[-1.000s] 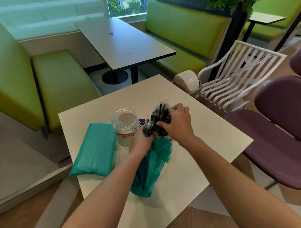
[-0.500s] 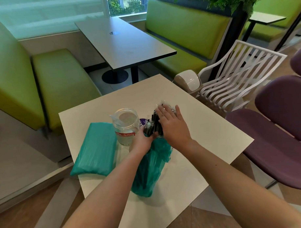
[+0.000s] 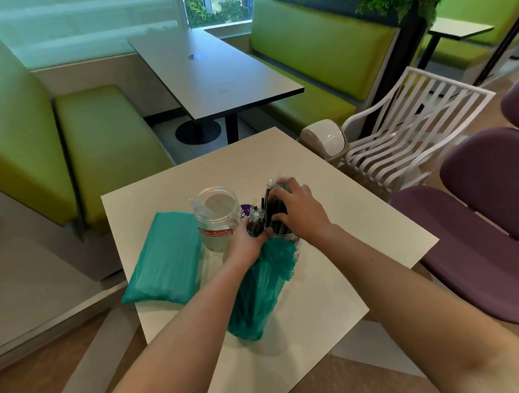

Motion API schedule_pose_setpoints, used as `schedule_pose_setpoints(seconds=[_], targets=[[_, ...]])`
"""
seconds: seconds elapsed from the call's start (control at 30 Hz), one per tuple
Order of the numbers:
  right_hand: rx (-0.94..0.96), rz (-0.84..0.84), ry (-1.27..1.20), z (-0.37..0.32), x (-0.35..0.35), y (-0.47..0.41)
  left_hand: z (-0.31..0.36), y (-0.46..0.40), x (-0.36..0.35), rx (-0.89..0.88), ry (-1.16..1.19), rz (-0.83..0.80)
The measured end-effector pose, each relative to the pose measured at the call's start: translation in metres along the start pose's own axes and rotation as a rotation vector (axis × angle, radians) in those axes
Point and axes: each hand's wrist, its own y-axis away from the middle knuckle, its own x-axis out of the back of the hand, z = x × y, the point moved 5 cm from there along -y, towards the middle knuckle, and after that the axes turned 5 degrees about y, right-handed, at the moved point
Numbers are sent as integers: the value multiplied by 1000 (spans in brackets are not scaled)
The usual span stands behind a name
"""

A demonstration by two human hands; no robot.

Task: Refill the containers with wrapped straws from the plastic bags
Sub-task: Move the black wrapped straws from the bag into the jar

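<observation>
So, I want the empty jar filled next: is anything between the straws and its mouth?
Nothing visible: the empty jar stands open beside the straws, which both the left hand and right hand grip.

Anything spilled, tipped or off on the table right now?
Nothing stands out. Both hands, left hand and right hand, grip the wrapped straws; the empty jar stands upright, and the second green bag lies flat.

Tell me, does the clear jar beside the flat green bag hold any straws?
No, the clear jar looks empty.
</observation>
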Motion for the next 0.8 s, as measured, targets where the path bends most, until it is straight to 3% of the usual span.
schedule_pose_setpoints(seconds=[0.2, 0.37, 0.53, 0.7, 0.8], targets=[[39, 100, -34, 3, 20, -10, 1, 0, 0, 7, -5, -6], [93, 100, 160, 5, 4, 4, 0, 1, 1, 13, -24, -3], [81, 187, -1, 2, 5, 10, 2, 1, 2, 4, -28, -1], [77, 143, 26, 0, 0, 13, 4, 1, 3, 14, -5, -2], [74, 258, 26, -7, 13, 20, 5, 4, 6, 4, 64, -2]])
